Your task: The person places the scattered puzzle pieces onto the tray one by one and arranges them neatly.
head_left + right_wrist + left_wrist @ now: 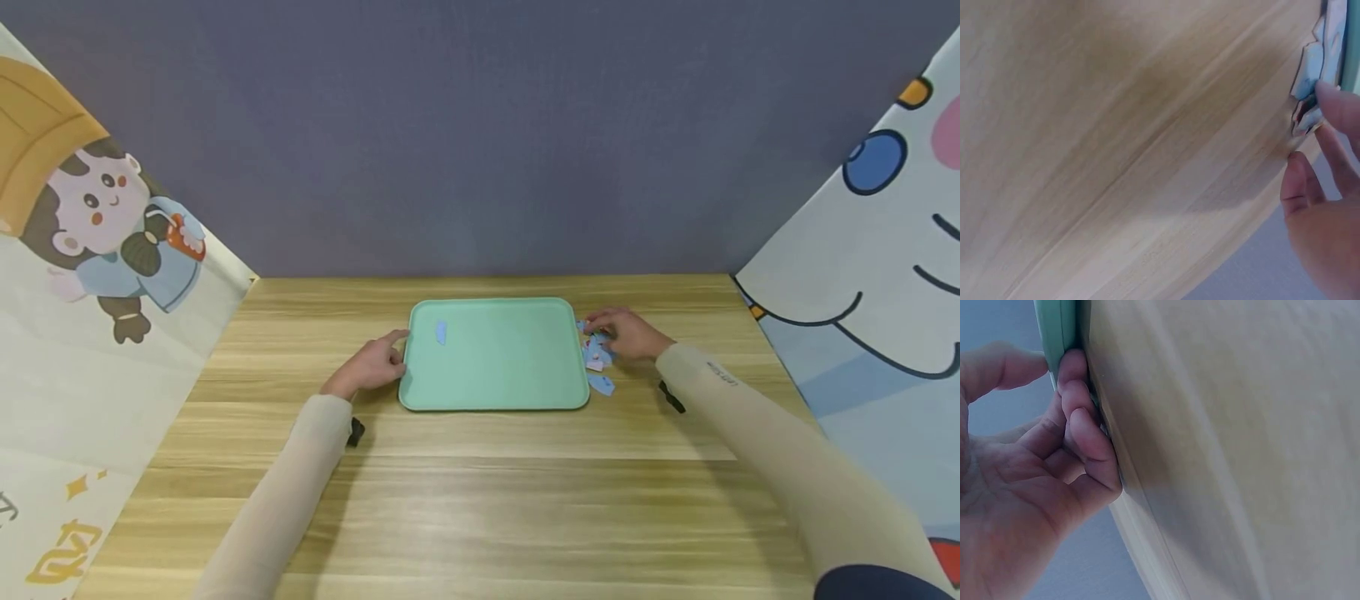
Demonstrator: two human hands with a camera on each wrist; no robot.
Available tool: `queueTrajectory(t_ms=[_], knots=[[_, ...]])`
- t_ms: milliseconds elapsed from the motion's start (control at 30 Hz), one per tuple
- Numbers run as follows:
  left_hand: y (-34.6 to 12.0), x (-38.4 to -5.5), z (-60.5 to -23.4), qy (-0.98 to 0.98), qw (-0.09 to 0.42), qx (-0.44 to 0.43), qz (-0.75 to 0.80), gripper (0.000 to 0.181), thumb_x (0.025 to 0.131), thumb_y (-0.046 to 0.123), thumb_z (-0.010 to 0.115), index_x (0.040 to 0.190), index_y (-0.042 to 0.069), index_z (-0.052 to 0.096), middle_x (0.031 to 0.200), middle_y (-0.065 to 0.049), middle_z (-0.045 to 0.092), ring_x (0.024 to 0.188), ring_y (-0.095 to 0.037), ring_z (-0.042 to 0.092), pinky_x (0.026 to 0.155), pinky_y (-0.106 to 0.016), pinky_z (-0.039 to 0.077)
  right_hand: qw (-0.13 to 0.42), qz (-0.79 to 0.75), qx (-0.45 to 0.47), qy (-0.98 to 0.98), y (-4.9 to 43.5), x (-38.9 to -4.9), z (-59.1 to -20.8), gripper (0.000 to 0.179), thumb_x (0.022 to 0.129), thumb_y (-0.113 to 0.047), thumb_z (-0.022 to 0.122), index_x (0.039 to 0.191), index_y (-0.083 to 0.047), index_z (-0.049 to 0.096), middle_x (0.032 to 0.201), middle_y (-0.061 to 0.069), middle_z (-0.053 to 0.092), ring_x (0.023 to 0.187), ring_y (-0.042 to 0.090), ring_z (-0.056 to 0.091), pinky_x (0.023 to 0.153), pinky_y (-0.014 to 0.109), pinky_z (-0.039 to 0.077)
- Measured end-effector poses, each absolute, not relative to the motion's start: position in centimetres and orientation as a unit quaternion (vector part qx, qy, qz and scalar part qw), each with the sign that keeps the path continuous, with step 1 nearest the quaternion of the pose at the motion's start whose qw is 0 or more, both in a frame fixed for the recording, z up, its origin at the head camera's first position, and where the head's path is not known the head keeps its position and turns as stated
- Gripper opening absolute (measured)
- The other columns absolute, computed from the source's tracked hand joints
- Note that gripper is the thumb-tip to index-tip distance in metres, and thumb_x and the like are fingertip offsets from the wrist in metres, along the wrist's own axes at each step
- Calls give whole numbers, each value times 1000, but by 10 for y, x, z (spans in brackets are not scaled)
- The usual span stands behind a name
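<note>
A mint-green tray (495, 400) lies flat on the table. At its left edge my left hand (372, 363) holds the rim; in the left wrist view the thumb (1019, 367) meets one side of the rim and the curled fingers lie against its underside. One light-blue puzzle piece (441, 332) lies inside the tray, upper left. Beyond the right rim is a small heap of printed puzzle pieces (597, 352). My right hand (628, 332) is over that heap, its thumb and a finger pinching a small dark-edged piece (1307, 120).
A single blue piece (602, 384) lies apart at the heap's near side, close to the tray's lower right corner. The wooden table (480, 492) runs back to a dark grey-blue wall (480, 142). Cartoon-printed panels (112, 333) flank it on both sides.
</note>
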State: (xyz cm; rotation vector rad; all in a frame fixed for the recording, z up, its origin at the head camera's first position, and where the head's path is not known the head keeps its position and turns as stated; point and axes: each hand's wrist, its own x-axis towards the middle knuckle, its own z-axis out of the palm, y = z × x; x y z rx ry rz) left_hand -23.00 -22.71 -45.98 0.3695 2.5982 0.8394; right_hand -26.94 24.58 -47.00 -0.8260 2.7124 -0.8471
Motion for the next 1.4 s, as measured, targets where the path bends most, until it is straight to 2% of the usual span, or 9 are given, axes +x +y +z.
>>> queueTrajectory(t_ms=[233, 433, 567, 900, 1100, 1267, 1400], knots=[[-226, -229, -458, 925, 193, 127, 301, 72, 86, 9, 56, 149, 6, 22, 65, -3, 54, 55, -14, 42, 63, -33, 40, 93, -293, -251, 918, 244, -273, -470, 43, 77, 13, 67, 119, 4, 61, 127, 22, 54, 111, 38, 52, 91, 49, 43], [-227, -229, -459, 924, 192, 125, 307, 72, 86, 8, 57, 149, 6, 22, 61, -2, 51, 52, -14, 40, 61, -33, 40, 99, -262, -246, 928, 242, -273, -467, 44, 79, 10, 67, 122, 5, 60, 131, 23, 50, 122, 41, 43, 97, 53, 35], [-227, -228, -459, 924, 189, 126, 307, 72, 86, 9, 57, 149, 6, 22, 61, -2, 51, 52, -14, 40, 60, -32, 39, 95, -258, -238, 932, 241, -272, -466, 43, 79, 8, 69, 121, 4, 61, 131, 23, 50, 123, 41, 41, 100, 53, 32], [-227, -226, -459, 923, 189, 130, 308, 72, 85, 8, 56, 148, 4, 23, 61, -2, 51, 52, -14, 40, 59, -32, 39, 62, -311, -192, 929, 236, -272, -466, 37, 79, -8, 73, 114, 1, 65, 120, 18, 58, 112, 35, 49, 93, 50, 39], [-228, -226, -458, 925, 188, 131, 304, 72, 85, 9, 57, 148, 4, 23, 62, -2, 52, 52, -14, 41, 58, -32, 38, 7, -329, -209, 921, 223, -273, -458, 37, 77, -15, 78, 111, -2, 68, 114, 15, 63, 112, 34, 47, 95, 51, 35], [-227, -225, -457, 925, 189, 131, 303, 71, 85, 8, 56, 148, 3, 22, 64, -4, 54, 53, -15, 42, 58, -32, 38, 6, -342, -222, 913, 206, -272, -451, 34, 80, -17, 77, 109, -3, 68, 119, 12, 61, 119, 34, 44, 103, 51, 25], [-226, -226, -456, 925, 190, 122, 306, 72, 86, 8, 57, 149, 6, 22, 67, -5, 57, 56, -16, 44, 61, -33, 40, 1, -344, -231, 910, 188, -272, -448, 31, 79, -17, 77, 105, -4, 70, 120, 12, 61, 119, 33, 46, 105, 50, 24]])
